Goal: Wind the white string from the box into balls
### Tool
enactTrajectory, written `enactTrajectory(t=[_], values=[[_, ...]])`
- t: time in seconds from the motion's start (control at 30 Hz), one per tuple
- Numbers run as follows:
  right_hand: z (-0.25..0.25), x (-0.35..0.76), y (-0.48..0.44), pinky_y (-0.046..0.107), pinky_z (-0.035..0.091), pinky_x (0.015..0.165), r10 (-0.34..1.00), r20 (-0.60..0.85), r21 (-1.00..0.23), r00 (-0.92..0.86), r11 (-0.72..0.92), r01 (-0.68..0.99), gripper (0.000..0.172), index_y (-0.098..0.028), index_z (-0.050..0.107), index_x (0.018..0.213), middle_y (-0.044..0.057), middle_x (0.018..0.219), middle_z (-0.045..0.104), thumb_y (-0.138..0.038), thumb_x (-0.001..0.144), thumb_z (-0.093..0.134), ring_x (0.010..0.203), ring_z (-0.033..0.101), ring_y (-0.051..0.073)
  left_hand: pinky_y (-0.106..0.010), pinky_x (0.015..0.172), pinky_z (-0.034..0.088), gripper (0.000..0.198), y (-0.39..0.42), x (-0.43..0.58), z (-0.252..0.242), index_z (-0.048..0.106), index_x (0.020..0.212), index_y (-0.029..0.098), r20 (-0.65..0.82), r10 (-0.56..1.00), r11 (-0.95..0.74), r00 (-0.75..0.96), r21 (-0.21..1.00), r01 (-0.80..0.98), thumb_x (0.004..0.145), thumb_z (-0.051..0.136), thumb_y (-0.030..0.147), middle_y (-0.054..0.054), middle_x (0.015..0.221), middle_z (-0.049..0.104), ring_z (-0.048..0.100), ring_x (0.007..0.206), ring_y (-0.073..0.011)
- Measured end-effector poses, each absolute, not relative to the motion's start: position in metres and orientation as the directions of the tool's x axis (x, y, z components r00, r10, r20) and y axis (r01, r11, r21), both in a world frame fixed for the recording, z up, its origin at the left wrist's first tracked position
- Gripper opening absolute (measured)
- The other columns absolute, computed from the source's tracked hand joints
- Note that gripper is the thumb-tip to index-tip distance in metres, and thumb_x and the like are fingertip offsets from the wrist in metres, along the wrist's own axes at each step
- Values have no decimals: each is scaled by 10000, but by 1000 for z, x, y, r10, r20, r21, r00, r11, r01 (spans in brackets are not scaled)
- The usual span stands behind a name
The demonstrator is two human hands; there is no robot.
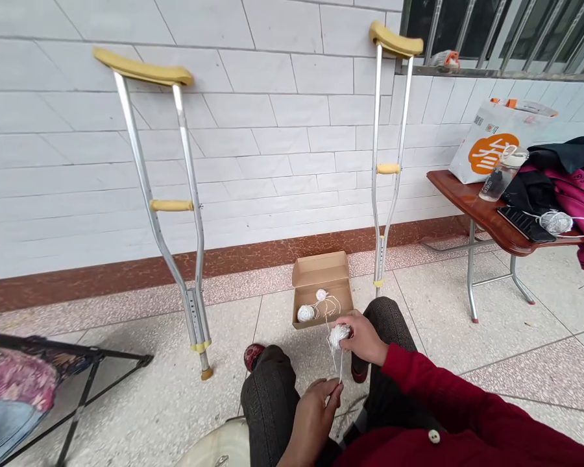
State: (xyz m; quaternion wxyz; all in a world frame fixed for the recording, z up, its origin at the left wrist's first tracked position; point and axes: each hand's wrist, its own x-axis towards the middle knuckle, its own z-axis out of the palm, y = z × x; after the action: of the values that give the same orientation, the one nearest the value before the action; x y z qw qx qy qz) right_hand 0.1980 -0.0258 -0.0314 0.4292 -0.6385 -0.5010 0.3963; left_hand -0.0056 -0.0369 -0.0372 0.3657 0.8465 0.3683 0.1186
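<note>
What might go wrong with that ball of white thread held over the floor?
1. The ball of thread sits at the fingertips of the right hand, above the floor. If it slips, it may roll away and unwind.
2. The strand running down to the left hand is thin. A hard tug might snap or tangle it.
3. The loose ends lying in the cardboard box could knot together.

White bag (pixel 496 139) on table (pixel 460 191): orange logo, possibly one character; small print unreadable
</note>
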Motion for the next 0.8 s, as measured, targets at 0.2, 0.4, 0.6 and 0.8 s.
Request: enactTrajectory(t=[0.2,0.4,0.6,0.8], values=[[-66,178,-52,328,491,821,978,-205,-900,27,-199,388,479,-216,767,1006,25,997,623,-37,562,774,851,596,176,-464,1137,405,358,-15,-11,-12,727,861,228,161,613,-723,774,509,467,1015,404,252,-37,829,742,701,816,-194],[-33,168,-73,317,544,629,857,-479,-774,-193,-515,-367,610,-138,709,951,6,915,627,-295,414,953,667,635,136,-435,1059,510,438,10,-18,-13,775,861,241,192,699,-637,689,607,476,999,432,477,-52,903,785,729,888,-224],[-5,171,-63,278,534,603,860,-487,-688,-152,-485,-540,598,-110,661,912,39,859,681,-325,442,961,661,674,147,-271,720,584,620,0,-8,-26,771,780,200,-7,812,-323,583,827,460,920,422,692,-70,804,766,715,742,-213],[6,177,-48,322,552,619,867,-498,-689,-23,-412,-596,682,-148,602,963,-1,816,683,-263,386,946,604,674,158,-266,661,480,709,-18,-2,-30,621,602,177,-121,814,-242,569,819,520,893,370,773,-47,646,649,613,663,-197]])
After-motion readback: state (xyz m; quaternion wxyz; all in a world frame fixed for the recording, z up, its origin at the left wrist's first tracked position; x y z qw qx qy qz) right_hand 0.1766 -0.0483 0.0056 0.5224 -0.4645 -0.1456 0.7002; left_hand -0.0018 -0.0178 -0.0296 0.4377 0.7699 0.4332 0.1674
